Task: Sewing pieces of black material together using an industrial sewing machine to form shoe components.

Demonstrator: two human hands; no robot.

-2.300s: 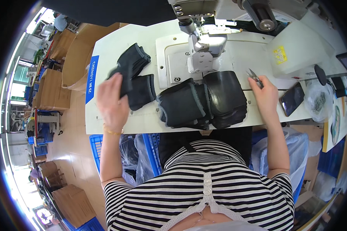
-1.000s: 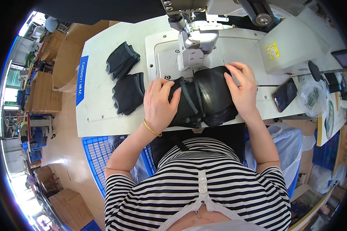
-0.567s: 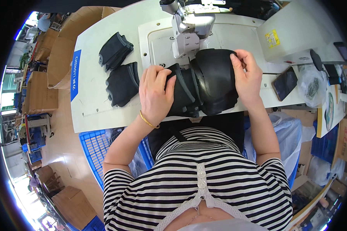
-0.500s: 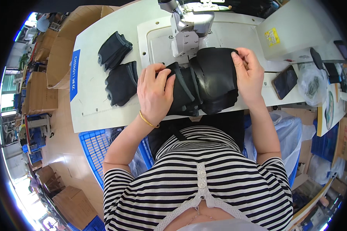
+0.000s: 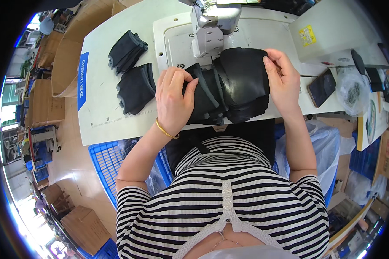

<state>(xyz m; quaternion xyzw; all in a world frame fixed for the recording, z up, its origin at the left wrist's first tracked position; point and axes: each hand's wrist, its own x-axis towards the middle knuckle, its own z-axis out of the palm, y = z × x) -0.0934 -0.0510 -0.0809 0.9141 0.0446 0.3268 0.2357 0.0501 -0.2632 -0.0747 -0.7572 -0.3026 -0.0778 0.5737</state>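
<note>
A stack of black, smooth, leather-like pieces [image 5: 243, 80] lies at the table's front edge, below the sewing machine head [image 5: 209, 39]. My right hand [image 5: 284, 82] pinches the upper right corner of its top piece between thumb and fingers. Left of this stack, a pile of dark grey-black fabric pieces [image 5: 206, 97] overlaps in layers. My left hand [image 5: 175, 97] is closed at that pile's left edge, thumb against the fingers on a fabric piece; its fingertips are partly hidden. Two more small stacks, an upper dark fabric stack [image 5: 127, 52] and a lower one [image 5: 136, 88], lie further left.
The white sewing table [image 5: 103, 86] carries a phone [image 5: 322, 87] and a clear plastic bag [image 5: 352, 91] at the right. A pale box-shaped housing [image 5: 328, 34] stands at the back right. Below the table are a blue basket [image 5: 106, 166] and a bag-lined bin [image 5: 311, 146].
Table and stacks sit slightly higher in the picture. My right hand keeps its hold on the black piece's corner; my left hand stays at the fabric pile with its fingers drawn closer together.
</note>
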